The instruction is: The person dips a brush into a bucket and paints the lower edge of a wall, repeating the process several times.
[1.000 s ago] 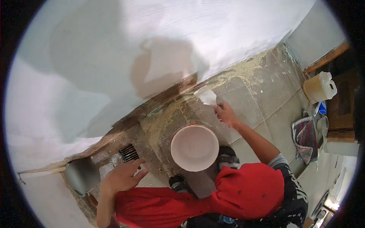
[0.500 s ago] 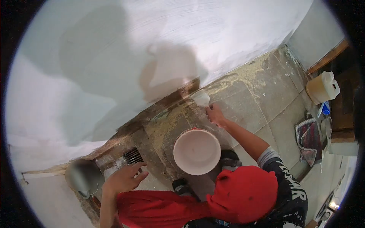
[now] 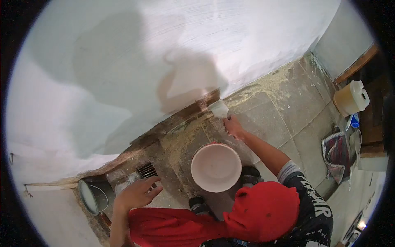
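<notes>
My right hand (image 3: 233,126) grips a wide putty knife (image 3: 219,108) coated in white filler, its blade touching the dark strip at the foot of the white wall (image 3: 197,53). Just below that hand a round bucket (image 3: 216,166) of pale filler with a red rim stands on the floor between my shoes. My left hand (image 3: 138,193) hovers empty with fingers spread, beside a floor drain grate (image 3: 147,169). Red cloth covers my knee and lap.
A small grey pail (image 3: 94,196) sits at the wall's base left of the drain. At the right edge are a cream jerrycan (image 3: 350,99), a striped cloth (image 3: 336,154) and a wooden door frame (image 3: 357,64). Gritty tiled floor (image 3: 288,111) stretches right.
My right hand has carried the putty knife up and left from the floor tiles to the wall's bottom edge. The left hand has stayed near the drain.
</notes>
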`<state>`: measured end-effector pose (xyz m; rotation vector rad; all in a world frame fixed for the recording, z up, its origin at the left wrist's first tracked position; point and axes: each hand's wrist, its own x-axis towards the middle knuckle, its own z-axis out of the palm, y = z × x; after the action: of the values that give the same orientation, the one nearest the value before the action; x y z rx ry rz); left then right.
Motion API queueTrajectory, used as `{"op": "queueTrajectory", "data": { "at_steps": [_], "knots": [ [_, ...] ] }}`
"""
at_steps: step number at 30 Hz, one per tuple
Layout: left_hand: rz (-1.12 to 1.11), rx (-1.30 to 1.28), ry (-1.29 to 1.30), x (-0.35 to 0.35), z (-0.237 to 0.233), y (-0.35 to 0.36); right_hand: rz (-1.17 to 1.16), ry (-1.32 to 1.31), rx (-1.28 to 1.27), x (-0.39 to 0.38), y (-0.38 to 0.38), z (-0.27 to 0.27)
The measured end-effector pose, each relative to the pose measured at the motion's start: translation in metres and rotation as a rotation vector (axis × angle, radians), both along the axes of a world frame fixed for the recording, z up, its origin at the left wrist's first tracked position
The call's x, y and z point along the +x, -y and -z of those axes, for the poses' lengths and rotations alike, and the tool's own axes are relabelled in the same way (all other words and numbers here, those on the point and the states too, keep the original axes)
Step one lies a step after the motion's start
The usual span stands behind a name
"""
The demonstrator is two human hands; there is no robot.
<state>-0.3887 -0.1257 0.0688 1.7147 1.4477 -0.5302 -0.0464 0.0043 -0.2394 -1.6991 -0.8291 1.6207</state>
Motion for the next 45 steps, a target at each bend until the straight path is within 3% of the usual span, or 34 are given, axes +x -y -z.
{"op": "queueTrajectory", "data": {
  "at_steps": [2, 4, 8, 13, 19, 26, 28, 38, 45],
  "knots": [
    [0.000, -0.001, -0.002, 0.000, 0.000, 0.000, -0.010, 0.038, -0.013, 0.000, 0.000, 0.008],
    [-0.011, -0.016, -0.020, -0.002, 0.001, 0.000, 0.041, 0.188, 0.221, -0.002, 0.004, 0.019],
    [-0.033, -0.039, -0.014, -0.002, -0.002, -0.001, 0.105, 0.089, 0.138, -0.001, 0.013, 0.010],
    [-0.026, -0.025, -0.019, -0.003, -0.001, 0.000, -0.022, 0.314, 0.052, 0.005, 0.005, 0.026],
    [-0.011, 0.007, -0.030, -0.009, 0.002, 0.005, 0.084, 0.171, 0.118, -0.001, 0.005, 0.008],
    [-0.045, -0.048, -0.020, -0.003, -0.003, 0.002, 0.018, 0.168, 0.023, 0.007, -0.006, -0.007],
    [-0.025, -0.010, -0.002, -0.004, -0.002, 0.003, 0.086, 0.085, 0.132, 0.008, -0.003, 0.002],
    [-0.040, -0.002, -0.050, 0.002, -0.008, 0.002, -0.004, 0.204, 0.078, 0.008, 0.001, 0.019],
    [-0.042, -0.004, -0.030, -0.005, -0.002, 0.005, -0.016, 0.252, 0.078, 0.007, -0.004, -0.007]
  ]
}}
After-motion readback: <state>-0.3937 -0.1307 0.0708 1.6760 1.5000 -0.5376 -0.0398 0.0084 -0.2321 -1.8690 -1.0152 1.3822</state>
